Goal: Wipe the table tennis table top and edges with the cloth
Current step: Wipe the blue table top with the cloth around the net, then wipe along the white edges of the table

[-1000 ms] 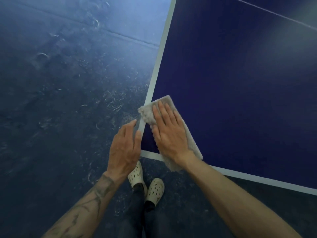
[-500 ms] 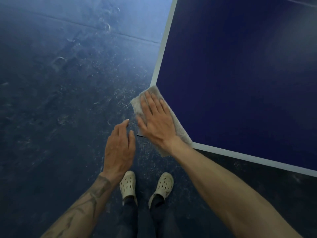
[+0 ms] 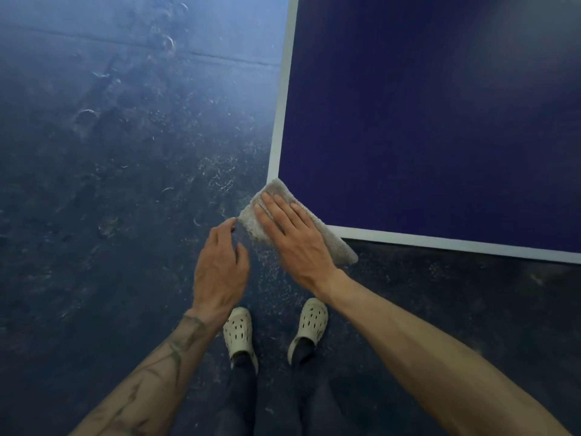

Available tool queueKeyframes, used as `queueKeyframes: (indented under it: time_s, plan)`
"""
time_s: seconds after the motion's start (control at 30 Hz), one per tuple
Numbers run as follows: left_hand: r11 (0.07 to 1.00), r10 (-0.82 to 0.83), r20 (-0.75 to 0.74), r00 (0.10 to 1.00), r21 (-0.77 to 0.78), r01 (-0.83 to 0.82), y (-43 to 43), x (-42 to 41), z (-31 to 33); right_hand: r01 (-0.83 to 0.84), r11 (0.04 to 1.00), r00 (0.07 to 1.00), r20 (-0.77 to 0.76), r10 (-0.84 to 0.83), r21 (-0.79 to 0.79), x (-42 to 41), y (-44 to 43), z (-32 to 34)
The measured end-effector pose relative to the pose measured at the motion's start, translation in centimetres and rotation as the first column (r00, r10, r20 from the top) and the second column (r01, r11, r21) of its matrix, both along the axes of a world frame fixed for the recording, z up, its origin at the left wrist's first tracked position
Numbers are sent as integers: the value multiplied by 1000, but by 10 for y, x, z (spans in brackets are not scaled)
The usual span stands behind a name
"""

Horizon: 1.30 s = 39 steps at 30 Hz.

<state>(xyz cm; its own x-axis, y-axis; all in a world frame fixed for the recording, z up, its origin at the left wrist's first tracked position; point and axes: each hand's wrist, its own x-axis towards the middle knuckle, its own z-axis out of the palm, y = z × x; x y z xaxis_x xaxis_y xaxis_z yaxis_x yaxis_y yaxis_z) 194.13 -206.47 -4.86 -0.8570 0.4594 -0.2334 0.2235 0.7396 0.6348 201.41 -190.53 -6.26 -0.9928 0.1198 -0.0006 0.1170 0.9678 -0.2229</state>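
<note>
The dark blue table tennis table (image 3: 440,121) fills the upper right, with white lines along its left and near edges. A grey cloth (image 3: 275,188) lies over the near left corner, partly overhanging it. My right hand (image 3: 292,237) presses flat on the cloth with straight fingers. Just left of the corner, my left hand (image 3: 220,265) hovers off the table, fingers loosely curled, fingertips close to the cloth's hanging left edge. Whether they touch it is unclear.
The dark blue floor (image 3: 110,168) around the table is scuffed and dusted with pale specks, thickest near the corner. My two feet in cream perforated clogs (image 3: 239,333) stand just below the hands, close to the table's near edge.
My right hand has slid the cloth from the table top out over the near left corner. My left hand has left the corner edge and its fingers have curled.
</note>
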Motion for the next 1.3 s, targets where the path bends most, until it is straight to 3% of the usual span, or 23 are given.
queueKeyframes:
  time_s: [0.13,0.27,0.37,0.47,0.57,0.67,0.77,0.83,0.87,0.97,1.0,1.03,1.2,1.3]
  plan:
    - [999,-44,61,997,-4,45,-25,-3,-4,-5,999,1000,-15,4,-49,28,-27,5]
    - [998,-36,164,986,-49,44,-59,-3,-13,-4,986,947,317,57,-165,49,-60,7]
    - [990,-46,266,963,-119,81,-78,-1,-21,208,965,875,472,-111,-158,37,-73,7]
    - [986,-33,515,856,-124,113,-81,-3,-21,317,942,870,429,-241,-113,22,-89,7]
    - [999,-38,743,669,45,7,-68,-1,-11,366,922,874,389,-293,-129,14,-103,4]
    - [978,-26,769,638,151,-142,-55,-3,-7,412,887,868,386,-313,-207,15,-114,0]
    - [968,23,753,658,148,-203,-47,-6,-7,425,855,879,362,-311,-297,24,-120,-2]
    - [960,48,763,645,143,-241,-46,-8,-6,489,769,857,392,-334,-412,33,-119,-1]
    - [955,55,768,638,146,-258,-46,-9,-5,543,669,832,437,-342,-508,38,-115,1]
    - [961,35,736,676,161,-225,-45,-12,-2,663,131,731,598,-330,-737,53,-98,5]
    - [960,23,726,688,176,-218,-43,-14,-1,676,0,696,638,-330,-737,56,-92,2]
    - [958,7,717,698,194,-209,-42,-15,-1,679,-71,674,659,-334,-731,60,-87,-1]
    - [990,9,704,710,94,-106,-41,-19,-1,588,-136,679,578,-454,-798,69,-81,-9]
    - [999,-15,719,695,39,-19,-47,-16,-4,562,-119,662,532,-528,-818,75,-79,-9]
